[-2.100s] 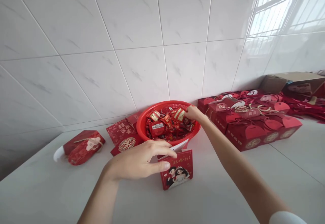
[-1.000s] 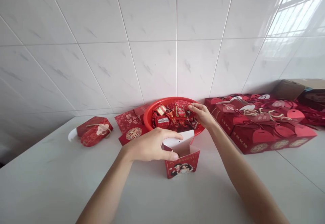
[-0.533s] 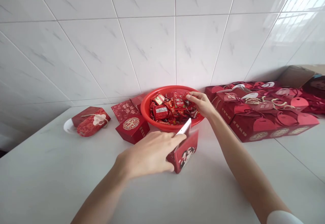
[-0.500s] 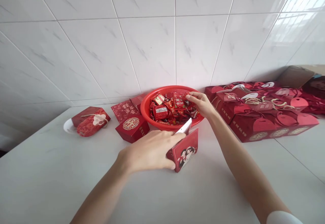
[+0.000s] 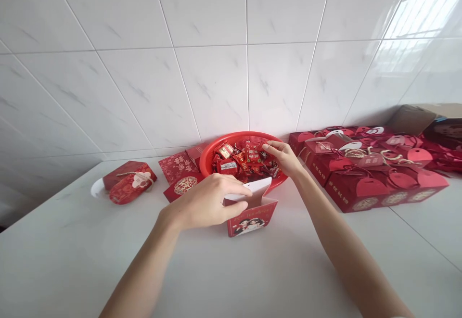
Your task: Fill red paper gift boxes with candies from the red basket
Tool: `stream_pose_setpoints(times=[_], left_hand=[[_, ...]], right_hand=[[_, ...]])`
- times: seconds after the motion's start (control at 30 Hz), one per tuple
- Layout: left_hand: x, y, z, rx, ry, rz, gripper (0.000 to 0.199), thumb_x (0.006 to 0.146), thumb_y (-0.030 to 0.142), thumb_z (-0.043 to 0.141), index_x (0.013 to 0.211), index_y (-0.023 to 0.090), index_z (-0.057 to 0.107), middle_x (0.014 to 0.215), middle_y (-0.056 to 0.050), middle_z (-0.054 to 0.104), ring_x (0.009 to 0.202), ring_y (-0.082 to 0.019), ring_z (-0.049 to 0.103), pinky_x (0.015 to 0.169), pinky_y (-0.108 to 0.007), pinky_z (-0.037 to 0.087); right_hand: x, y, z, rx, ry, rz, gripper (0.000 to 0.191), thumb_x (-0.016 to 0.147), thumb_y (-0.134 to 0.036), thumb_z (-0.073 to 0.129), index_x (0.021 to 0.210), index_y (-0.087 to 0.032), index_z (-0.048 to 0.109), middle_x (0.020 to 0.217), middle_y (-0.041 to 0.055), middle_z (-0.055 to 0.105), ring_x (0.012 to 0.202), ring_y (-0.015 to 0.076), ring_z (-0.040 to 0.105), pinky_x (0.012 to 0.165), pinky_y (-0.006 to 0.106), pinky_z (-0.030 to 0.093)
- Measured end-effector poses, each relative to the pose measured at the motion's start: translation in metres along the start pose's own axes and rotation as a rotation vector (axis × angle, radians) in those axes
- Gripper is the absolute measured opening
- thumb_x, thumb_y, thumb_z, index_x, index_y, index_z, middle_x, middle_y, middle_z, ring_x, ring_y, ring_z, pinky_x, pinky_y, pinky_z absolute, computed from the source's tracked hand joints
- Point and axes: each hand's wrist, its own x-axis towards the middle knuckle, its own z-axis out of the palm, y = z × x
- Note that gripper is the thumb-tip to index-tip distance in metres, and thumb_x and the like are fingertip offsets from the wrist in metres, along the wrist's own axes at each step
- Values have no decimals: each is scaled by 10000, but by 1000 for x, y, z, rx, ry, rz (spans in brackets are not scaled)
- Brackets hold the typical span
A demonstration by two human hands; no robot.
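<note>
My left hand point(image 5: 205, 200) grips the left side of an open red candy box point(image 5: 252, 218), its thumb and fingers by the open top. The box stands upright on the table, a cartoon couple printed on its front and a white inner flap raised at the back. My right hand point(image 5: 285, 157) pinches the edge of a flat red candy packet point(image 5: 253, 152) with light lettering. That packet is over the right part of a red plastic basket point(image 5: 207, 157), which holds several wrapped candies point(image 5: 227, 166). The basket stands behind the box, against the wall.
Closed red gift boxes point(image 5: 375, 183) with cords stand in rows on the right, a cardboard carton point(image 5: 411, 118) behind them. Left of the basket are a red box point(image 5: 180, 183) and flat red card pieces point(image 5: 178, 166). A tagged red box point(image 5: 132, 183) lies farther left.
The candy box has turned so its front faces me more, and its top is spread wider. My left hand has shifted slightly left. My right hand stays at the basket with the packet.
</note>
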Motion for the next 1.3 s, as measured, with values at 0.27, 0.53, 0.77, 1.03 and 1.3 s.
stream_pose_setpoints(times=[0.27,0.53,0.77,1.03,1.3], left_hand=[[-2,2,-2,-12,-146,-126,369,791,272,660,1153,296,728,1172,9,728,988,-227,691,754,-255,486],[-6,10,-6,-44,-242,-54,408,765,223,662,1163,310,697,1142,25,735,991,-219,685,773,-252,483],[-8,12,-5,-127,-267,57,469,761,115,590,1159,332,712,1169,53,747,942,-181,695,820,-240,475],[-7,10,-6,-109,-283,54,393,765,113,584,1082,298,724,1116,30,756,983,-197,686,805,-234,463],[-7,11,-7,-116,-286,67,324,769,130,576,1018,279,720,1038,13,755,902,-203,686,785,-255,477]], right_hand=[[0,3,-1,-119,-4,8,437,675,-579,824,815,-175,735,775,30,725,712,185,659,681,301,521],[0,2,2,-61,42,43,434,621,-545,848,803,-174,719,868,45,714,799,198,654,673,309,561],[6,2,0,-22,226,20,368,603,-511,779,764,-208,647,862,21,671,776,184,626,618,303,577],[26,4,-15,-297,293,50,289,711,-493,601,695,-214,528,647,10,599,638,173,595,531,275,501],[57,7,-15,-1181,4,283,206,817,-306,759,711,-183,632,718,20,653,784,202,662,733,324,538]])
